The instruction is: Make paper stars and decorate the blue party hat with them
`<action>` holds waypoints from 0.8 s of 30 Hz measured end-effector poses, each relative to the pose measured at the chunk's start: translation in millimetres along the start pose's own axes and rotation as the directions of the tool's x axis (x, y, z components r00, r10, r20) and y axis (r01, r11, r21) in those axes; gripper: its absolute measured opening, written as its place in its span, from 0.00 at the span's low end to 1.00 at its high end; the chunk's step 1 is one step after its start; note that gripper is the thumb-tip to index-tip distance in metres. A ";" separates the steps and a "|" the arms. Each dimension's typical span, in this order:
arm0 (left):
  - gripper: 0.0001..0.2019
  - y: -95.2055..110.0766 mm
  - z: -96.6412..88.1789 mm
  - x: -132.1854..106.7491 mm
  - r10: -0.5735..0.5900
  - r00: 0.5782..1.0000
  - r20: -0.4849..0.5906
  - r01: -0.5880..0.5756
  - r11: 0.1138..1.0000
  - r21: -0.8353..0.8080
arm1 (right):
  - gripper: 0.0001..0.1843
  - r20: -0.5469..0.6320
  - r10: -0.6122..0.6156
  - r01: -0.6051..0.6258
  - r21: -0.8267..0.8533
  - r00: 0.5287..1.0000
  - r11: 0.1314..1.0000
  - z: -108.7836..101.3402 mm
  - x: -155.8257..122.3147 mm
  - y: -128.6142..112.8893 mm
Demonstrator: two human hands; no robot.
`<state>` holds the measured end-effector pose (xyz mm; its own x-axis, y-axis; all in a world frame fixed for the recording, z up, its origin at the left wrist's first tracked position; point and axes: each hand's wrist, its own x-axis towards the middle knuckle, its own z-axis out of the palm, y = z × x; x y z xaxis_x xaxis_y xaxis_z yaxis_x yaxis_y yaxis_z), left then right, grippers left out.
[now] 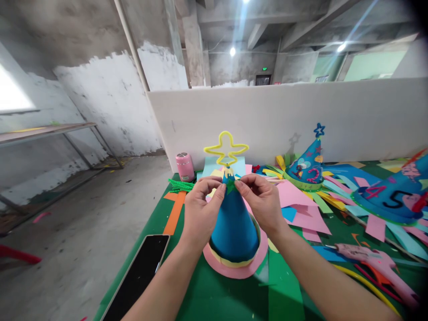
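Note:
A blue cone-shaped party hat [235,227] stands upright in front of me on a pink brim [230,271]. Its tip carries a yellow pipe-cleaner star [226,147]. Near the top, a small green paper star [230,184] lies against the cone. My left hand [204,206] pinches the star's left side between thumb and fingers. From the right, my right hand [260,199] is closed on its other side, thumb and forefinger together at the edge. Both hands flank the cone, and their lower fingers are partly hidden.
A phone [138,276] lies at the table's left edge. On the right are a pink glue gun [371,258], cut paper strips and two decorated hats, one [306,167] further back. A pink canister [185,166] and green pipe cleaners [180,185] stand back left, before a white partition [267,116].

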<state>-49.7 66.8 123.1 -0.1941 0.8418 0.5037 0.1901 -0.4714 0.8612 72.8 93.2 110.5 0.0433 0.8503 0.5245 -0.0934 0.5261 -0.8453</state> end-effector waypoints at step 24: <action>0.02 -3.2 2.0 3.0 -0.031 0.999 -0.012 0.030 0.994 -0.108 | 0.09 -0.015 0.033 -0.033 0.002 0.999 0.999 -0.4 1.2 7.0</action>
<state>-48.9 71.4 121.7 -0.2117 0.8527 0.4775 0.0796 -0.4719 0.8780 72.6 98.0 105.2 0.0549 0.8673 0.4947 -0.0967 0.4977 -0.8619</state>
